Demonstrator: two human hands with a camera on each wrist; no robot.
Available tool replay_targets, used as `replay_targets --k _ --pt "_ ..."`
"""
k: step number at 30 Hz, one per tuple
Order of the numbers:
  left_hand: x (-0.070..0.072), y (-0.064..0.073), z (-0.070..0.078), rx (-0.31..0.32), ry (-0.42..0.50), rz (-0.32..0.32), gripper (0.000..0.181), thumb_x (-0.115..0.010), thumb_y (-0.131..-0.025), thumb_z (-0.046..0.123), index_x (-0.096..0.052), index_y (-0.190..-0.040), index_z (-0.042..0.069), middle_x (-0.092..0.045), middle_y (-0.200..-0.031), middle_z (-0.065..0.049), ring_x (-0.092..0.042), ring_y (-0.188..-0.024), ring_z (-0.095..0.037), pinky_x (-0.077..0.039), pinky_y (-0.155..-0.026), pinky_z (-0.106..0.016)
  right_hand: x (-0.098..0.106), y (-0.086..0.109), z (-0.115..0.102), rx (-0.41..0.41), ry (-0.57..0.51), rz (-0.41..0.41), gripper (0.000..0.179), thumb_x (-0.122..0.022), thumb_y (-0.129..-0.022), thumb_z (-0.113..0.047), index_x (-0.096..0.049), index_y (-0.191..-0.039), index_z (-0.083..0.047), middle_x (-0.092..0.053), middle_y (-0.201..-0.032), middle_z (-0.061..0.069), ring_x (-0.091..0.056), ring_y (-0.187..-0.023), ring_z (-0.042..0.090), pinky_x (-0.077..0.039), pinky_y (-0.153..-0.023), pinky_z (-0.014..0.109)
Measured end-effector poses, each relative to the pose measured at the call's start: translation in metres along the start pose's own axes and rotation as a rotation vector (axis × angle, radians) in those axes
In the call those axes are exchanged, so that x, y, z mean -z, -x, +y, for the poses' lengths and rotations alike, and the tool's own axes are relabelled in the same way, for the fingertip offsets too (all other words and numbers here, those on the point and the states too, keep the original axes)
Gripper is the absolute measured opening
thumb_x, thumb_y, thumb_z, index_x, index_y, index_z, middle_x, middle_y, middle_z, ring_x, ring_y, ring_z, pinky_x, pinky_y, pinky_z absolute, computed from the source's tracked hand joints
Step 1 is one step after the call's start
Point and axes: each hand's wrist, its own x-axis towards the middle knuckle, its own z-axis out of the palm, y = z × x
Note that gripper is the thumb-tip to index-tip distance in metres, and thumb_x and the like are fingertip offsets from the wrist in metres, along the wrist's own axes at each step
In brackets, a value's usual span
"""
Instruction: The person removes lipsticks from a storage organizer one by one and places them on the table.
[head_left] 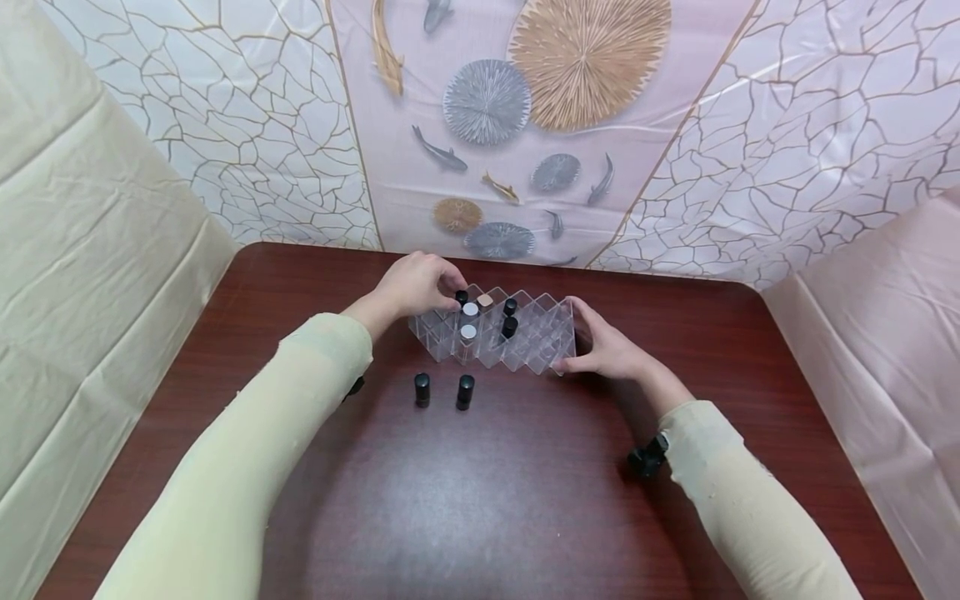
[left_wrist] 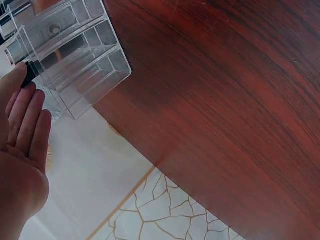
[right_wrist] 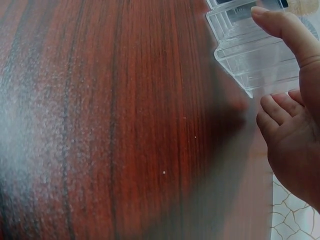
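Note:
A clear plastic organizer (head_left: 542,340) with diamond-shaped compartments stands near the back of the table. My left hand (head_left: 415,285) is over its left end, thumb and fingertips pinching a small black-capped tube (head_left: 461,297). The left wrist view shows the black cap (left_wrist: 30,74) between thumb and fingers, beside the organizer's clear wall (left_wrist: 90,67). With my right hand (head_left: 611,348) I grip the organizer's right end, thumb in front and fingers behind. Inside sit two white-capped tubes (head_left: 468,333), a beige-topped one (head_left: 484,301) and two black-capped ones (head_left: 510,325).
Two black tubes, a left one (head_left: 422,390) and a right one (head_left: 465,392), stand on the dark red wooden table (head_left: 480,500) in front of the organizer. Patterned cloth (head_left: 487,192) hangs behind the table, and pale cloth walls it in on both sides.

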Motion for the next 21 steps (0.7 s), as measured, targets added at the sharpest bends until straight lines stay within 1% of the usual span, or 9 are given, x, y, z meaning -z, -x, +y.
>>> replay_targets --k 6,13,18,21 --pt "-0.0013 -0.0032 0.0004 0.008 -0.007 -0.002 0.028 -0.089 -0.089 0.022 -0.083 -0.116 0.017 -0.082 -0.108 0.000 -0.075 -0.104 -0.017 -0.056 -0.095 -0.042 0.0008 0.0004 -0.0015 -0.022 0.019 0.006 0.111 -0.087 -0.084 0.001 -0.010 -0.164 0.007 -0.025 -0.169 0.032 -0.029 -0.158 0.047 -0.021 -0.128 0.062" --pt "-0.0020 -0.0048 0.0004 0.008 -0.032 0.006 0.024 -0.088 -0.089 0.022 -0.083 -0.112 0.017 -0.082 -0.106 0.001 -0.075 -0.103 -0.017 -0.057 -0.094 -0.041 0.0008 0.0001 -0.0031 -0.012 0.026 0.007 0.106 -0.087 -0.084 0.002 -0.015 -0.162 0.008 -0.029 -0.167 0.032 -0.029 -0.158 0.047 -0.022 -0.128 0.061" --pt "-0.0023 -0.0041 0.0006 0.005 -0.033 0.009 0.023 -0.088 -0.089 0.022 -0.083 -0.110 0.017 -0.082 -0.105 0.001 -0.075 -0.102 -0.018 -0.057 -0.093 -0.041 0.0005 0.0009 -0.0031 -0.029 0.035 0.010 0.110 -0.088 -0.084 0.000 -0.012 -0.164 0.008 -0.026 -0.169 0.032 -0.029 -0.158 0.046 -0.022 -0.128 0.061" --pt "-0.0022 -0.0037 0.0002 0.014 -0.028 0.014 0.022 -0.087 -0.089 0.022 -0.083 -0.110 0.017 -0.081 -0.104 0.001 -0.074 -0.101 -0.018 -0.057 -0.092 -0.041 0.0005 0.0008 -0.0026 -0.028 0.034 0.009 0.109 -0.088 -0.084 0.000 -0.013 -0.163 0.008 -0.027 -0.168 0.031 -0.029 -0.158 0.046 -0.022 -0.128 0.061"
